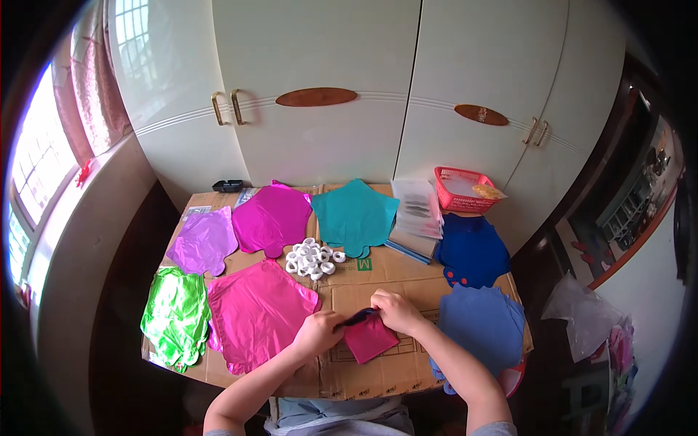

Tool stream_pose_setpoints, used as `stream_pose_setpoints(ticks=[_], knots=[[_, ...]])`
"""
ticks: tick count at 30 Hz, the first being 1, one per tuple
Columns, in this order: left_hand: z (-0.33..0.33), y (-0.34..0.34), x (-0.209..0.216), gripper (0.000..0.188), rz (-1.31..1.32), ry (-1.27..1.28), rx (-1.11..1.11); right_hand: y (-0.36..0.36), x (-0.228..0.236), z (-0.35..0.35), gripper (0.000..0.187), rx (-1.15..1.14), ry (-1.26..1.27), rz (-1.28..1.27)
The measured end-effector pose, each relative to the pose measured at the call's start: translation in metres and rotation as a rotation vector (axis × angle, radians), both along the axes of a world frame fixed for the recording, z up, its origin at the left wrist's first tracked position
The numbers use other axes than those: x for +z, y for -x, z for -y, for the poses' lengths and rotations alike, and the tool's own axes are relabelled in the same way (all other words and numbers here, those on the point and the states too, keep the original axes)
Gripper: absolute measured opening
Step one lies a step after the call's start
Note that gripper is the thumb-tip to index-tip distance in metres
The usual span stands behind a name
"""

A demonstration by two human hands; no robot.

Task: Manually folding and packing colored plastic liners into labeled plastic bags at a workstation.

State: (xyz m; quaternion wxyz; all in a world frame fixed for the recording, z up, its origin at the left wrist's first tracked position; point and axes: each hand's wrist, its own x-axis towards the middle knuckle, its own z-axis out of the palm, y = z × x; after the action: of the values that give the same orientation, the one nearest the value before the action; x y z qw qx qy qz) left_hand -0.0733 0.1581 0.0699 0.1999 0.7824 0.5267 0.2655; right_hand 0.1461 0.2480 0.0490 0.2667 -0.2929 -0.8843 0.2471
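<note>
Pale glossy cabinets (313, 43) with brass handles stand behind a table (407, 287) spread with flattened brown cardboard. At the near middle of that table is a folded, squarish piece of shiny deep-pink sheet (371, 343), one corner pointing toward the person, with a narrow dark strip (359, 317) along its upper edge. The left hand (320, 333) grips the left end of the strip between bent fingers and thumb; the right hand (396, 311) pinches its right end, knuckles up, so the strip spans the gap between them.

Just beyond the hands sits a heap of small white rings (311, 259). Left of the left hand lies a broad hot-pink foil sheet (262, 312) with angled edges, and farther left a crinkled bright-green foil stack (174, 317). Behind these are lilac foil sheets (203, 240) and magenta ones (273, 218). Along the far side come a teal pentagon-like stack (356, 214), translucent plastic sleeves (416, 207) and a red plastic basket (465, 205). To the right, dark-blue sheets (472, 251) lie beyond dusty-blue ones (480, 320). A small black tray (227, 186) occupies the far left corner, near a pink curtain (98, 87).
</note>
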Motion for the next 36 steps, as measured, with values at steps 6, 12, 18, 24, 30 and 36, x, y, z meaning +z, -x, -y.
stream_pose_setpoints(ticks=[6,12,18,24,30,36], knots=[[0.017,-0.002,-0.008,0.030,-0.303,-0.341,-0.168,-0.004,0.005,0.018,0.006,0.004,-0.246,0.022],[0.022,-0.010,-0.009,0.033,-0.511,-0.402,-0.181,0.007,0.018,0.037,0.013,-0.133,-0.470,0.102],[0.026,-0.012,-0.004,0.030,-0.588,-0.477,-0.191,0.002,0.004,0.064,0.025,-0.213,-0.590,0.200],[0.033,-0.002,-0.004,0.037,-0.643,-0.517,-0.243,0.002,0.001,0.066,0.018,-0.204,-0.633,0.182],[0.038,0.000,-0.001,0.040,-0.701,-0.492,-0.259,0.000,-0.001,0.064,0.016,-0.166,-0.639,0.181],[0.044,0.003,0.008,0.045,-0.705,-0.383,-0.274,-0.003,-0.005,0.062,0.023,-0.136,-0.523,0.216]])
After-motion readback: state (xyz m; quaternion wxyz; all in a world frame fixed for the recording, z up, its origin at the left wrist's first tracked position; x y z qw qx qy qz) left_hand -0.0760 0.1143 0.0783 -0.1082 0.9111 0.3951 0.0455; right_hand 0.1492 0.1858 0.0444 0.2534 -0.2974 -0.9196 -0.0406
